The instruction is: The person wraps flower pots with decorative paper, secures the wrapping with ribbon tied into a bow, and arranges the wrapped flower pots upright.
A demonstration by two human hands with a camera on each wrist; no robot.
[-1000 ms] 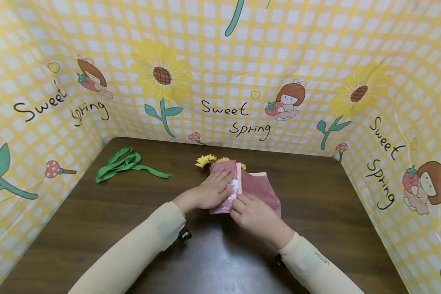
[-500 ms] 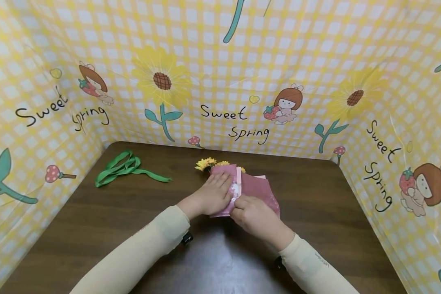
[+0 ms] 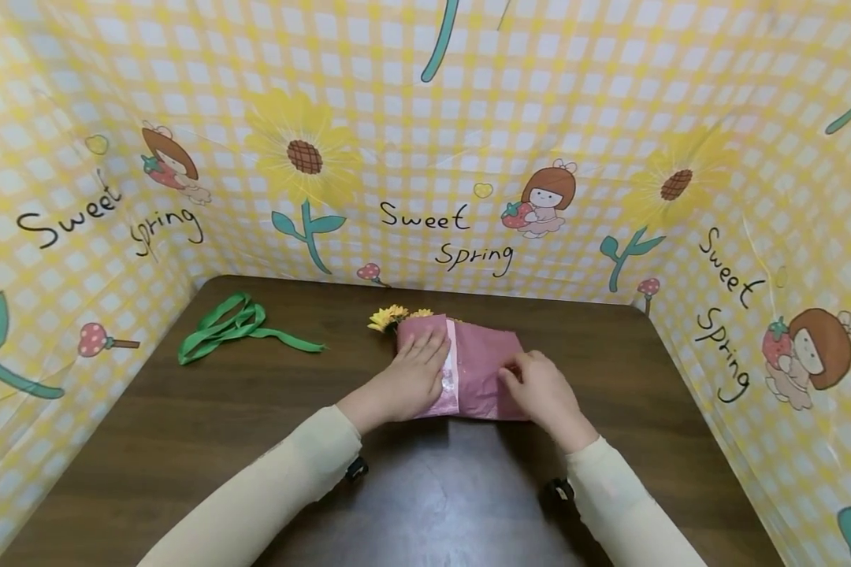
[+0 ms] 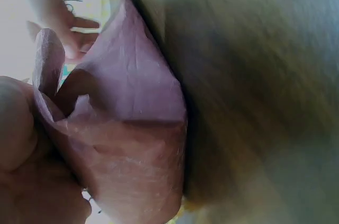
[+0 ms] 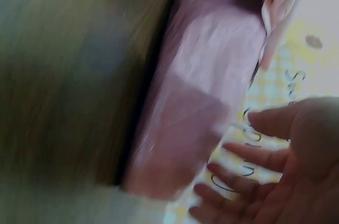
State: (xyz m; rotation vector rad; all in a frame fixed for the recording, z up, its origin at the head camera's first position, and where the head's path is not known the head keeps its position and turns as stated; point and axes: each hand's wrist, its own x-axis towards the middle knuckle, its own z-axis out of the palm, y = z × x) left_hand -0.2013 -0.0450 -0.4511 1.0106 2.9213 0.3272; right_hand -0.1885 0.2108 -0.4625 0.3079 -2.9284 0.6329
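A mauve-pink sheet of wrapping paper (image 3: 481,362) is folded over on the table, with a pale strip down its middle. Yellow flowers (image 3: 390,316) poke out at its far left; their stems are hidden. My left hand (image 3: 413,379) rests flat on the paper's left part, fingers spread slightly. Over the right end hovers my right hand (image 3: 548,394), its fingers loosely bent. The right wrist view shows that hand (image 5: 286,166) with fingers extended beside the paper (image 5: 196,86), holding nothing. In the left wrist view, the paper (image 4: 132,86) gapes open at one end.
A loosely looped green ribbon (image 3: 234,321) lies at the left on the dark wooden table (image 3: 184,441). Yellow checked cloth (image 3: 397,157) with printed flowers walls in the table at the back and both sides.
My right hand has let go of the paper near the pale strip and moved right to the paper's end. The right part now lies flatter and broader. My left hand stays on the paper.
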